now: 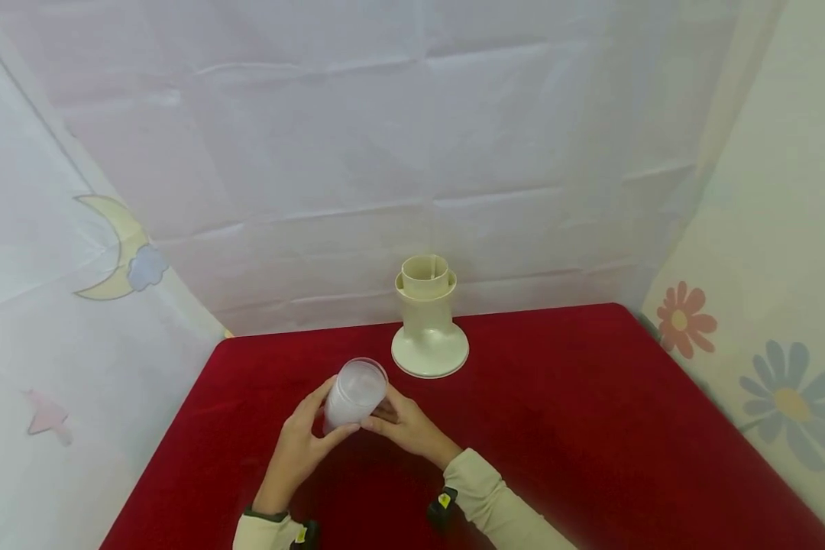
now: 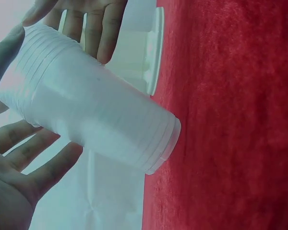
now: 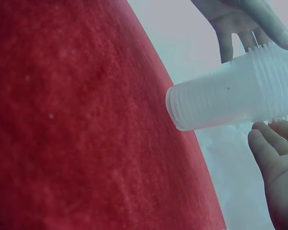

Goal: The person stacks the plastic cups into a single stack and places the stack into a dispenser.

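A stack of clear plastic cups is held upright between my two hands above the red table, rims at the top and slightly tilted in the head view. My left hand grips its left side, thumb toward me and fingers behind. From the right, my right hand holds it near the rims, thumb in front. In the left wrist view the nested rims of the cups show between both hands' fingers. The narrow base of the cups points toward the red cloth in the right wrist view.
A cream cup-dispenser-like stand with an open round tube and wide round base stands at the back of the red cloth-covered table. Behind it hangs a white sheet. Patterned walls flank the table on both sides.
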Motion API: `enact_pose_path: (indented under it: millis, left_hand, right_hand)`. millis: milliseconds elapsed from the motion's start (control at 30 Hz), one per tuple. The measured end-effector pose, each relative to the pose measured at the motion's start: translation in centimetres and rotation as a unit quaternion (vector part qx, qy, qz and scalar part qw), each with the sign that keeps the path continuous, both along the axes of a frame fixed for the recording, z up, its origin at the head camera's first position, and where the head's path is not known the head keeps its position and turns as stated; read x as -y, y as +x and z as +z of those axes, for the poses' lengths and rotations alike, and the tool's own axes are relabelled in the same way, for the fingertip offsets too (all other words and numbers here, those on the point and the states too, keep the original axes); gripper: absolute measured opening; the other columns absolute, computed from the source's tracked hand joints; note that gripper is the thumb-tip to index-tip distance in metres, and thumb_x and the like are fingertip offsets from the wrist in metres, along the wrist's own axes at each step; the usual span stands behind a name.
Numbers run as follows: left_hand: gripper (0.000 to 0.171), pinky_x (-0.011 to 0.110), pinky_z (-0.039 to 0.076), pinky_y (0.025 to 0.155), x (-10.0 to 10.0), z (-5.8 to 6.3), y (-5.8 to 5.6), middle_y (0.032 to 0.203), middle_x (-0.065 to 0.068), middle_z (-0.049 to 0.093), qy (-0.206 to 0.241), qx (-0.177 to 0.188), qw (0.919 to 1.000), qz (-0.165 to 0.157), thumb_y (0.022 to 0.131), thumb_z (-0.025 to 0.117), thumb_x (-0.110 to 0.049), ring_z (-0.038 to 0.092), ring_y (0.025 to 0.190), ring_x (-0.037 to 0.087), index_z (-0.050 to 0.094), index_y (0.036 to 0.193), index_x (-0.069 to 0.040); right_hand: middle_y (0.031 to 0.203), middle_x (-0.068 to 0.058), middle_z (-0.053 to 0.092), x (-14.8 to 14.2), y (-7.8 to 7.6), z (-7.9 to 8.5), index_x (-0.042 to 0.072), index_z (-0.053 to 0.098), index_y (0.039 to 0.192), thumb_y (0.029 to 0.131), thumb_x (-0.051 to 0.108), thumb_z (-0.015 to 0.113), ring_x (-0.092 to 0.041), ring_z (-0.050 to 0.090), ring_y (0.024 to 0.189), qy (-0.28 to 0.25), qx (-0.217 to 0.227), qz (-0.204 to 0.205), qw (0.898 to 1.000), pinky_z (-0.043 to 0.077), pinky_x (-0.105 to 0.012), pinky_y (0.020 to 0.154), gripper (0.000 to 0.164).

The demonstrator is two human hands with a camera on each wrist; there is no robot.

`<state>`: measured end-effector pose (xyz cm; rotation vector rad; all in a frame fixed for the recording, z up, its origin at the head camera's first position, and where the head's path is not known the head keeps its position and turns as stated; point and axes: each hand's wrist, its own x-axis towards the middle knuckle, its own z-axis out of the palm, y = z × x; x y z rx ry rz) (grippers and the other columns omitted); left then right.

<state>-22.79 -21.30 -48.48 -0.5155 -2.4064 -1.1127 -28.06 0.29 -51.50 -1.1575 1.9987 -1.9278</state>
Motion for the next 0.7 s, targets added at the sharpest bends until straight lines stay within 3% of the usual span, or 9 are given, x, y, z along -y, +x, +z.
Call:
enact_pose_path:
  millis: [300, 533, 700]
  left_hand:
    - [0.078, 0.038, 0.056, 0.088, -0.4, 0.5, -0.1, 0.134, 0.004, 0.06, 0.004, -0.019, 0.9994, -0.027, 0.078, 0.087, -0.026, 0.064, 0.114, 0.023, 0.048, 0.144, -0.015]
    - [0.076, 0.041, 0.058, 0.08, -1.7, 1.0, -0.6, 0.128, 0.012, 0.063, 0.002, -0.033, 0.9989, -0.033, 0.078, 0.087, -0.022, 0.067, 0.106, 0.026, 0.048, 0.142, -0.007]
    - [0.073, 0.041, 0.059, 0.076, -2.4, 1.7, -0.8, 0.12, 0.014, 0.067, 0.003, -0.037, 0.9984, -0.042, 0.078, 0.087, -0.02, 0.069, 0.102, 0.027, 0.049, 0.139, -0.005]
  right_hand:
    - [0.146, -0.016, 0.049, -0.5, 0.2, 0.9, 0.006, 0.032, 0.153, 0.096, 0.008, 0.066, -0.03, 0.051, 0.133, 0.013, -0.02, -0.03, 0.999, 0.046, -0.034, 0.104, 0.066]
    - [0.139, -0.023, 0.053, -2.1, 1.9, 4.9, -0.005, 0.038, 0.147, 0.095, 0.004, 0.066, -0.035, 0.053, 0.129, 0.013, -0.025, -0.045, 0.999, 0.047, -0.039, 0.103, 0.06]
    - [0.137, -0.025, 0.054, -2.9, 1.9, 5.5, -0.007, 0.039, 0.146, 0.094, 0.003, 0.067, -0.037, 0.055, 0.127, 0.019, -0.036, -0.064, 0.997, 0.049, -0.037, 0.101, 0.06]
